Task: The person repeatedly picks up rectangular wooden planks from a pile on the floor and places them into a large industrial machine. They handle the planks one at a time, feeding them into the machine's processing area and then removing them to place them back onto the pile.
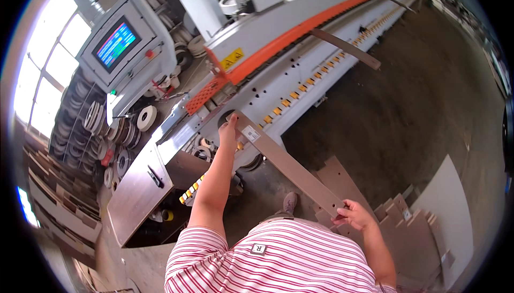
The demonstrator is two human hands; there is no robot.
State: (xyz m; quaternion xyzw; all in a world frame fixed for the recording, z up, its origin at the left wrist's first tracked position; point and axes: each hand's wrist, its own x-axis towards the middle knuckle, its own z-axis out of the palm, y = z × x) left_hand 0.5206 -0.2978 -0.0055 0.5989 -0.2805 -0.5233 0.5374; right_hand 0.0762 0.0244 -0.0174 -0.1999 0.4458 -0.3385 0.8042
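Note:
A long narrow brown board (292, 165) slants across in front of me, with a white label near its far left end and a dark hole near its other end. My left hand (228, 128) grips the far end, arm stretched out toward the machine. At the near right end, my right hand (355, 215) is closed on the board's edge by the hole. The far end is beside the infeed of a long grey and orange machine (300, 31). A second brown strip (348, 48) sticks out sideways from that machine, farther along.
A control panel with a lit screen (116, 41) stands at the left, above rolls of edge banding (146, 118). A wooden cabinet (142, 194) is left of my arm. Stacked brown boards (396, 234) and a pale sheet (450, 212) are at the right.

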